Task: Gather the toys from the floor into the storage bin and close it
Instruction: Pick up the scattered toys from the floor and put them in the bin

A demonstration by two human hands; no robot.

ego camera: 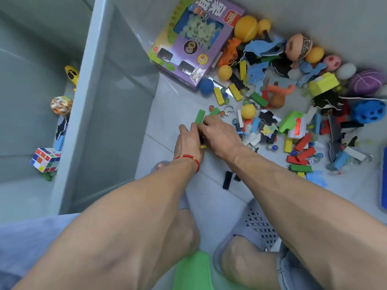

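Observation:
My left hand (189, 141) and right hand (219, 133) meet low over the floor tiles, fingers curled round a bunch of small blocks. A green block (200, 116) sticks up from the left hand's fingers, and a yellow one (203, 146) shows under the hands. Another green block (214, 111) lies at the right hand's fingertips. The grey storage bin (83, 97) stands open to the left. Inside it lie a Rubik's cube (45, 159), a yellow toy plane (72, 75) and a patterned ball (60, 105). Loose toys cover the floor to the right.
A purple game box (194, 40) leans beside the bin's far corner. Balls, foam pieces, coloured blocks, marbles and a green toy gun (293, 123) spread across the right. Black blocks (227, 180) lie near my feet in grey slippers (257, 227). A blue object (383, 178) sits at the right edge.

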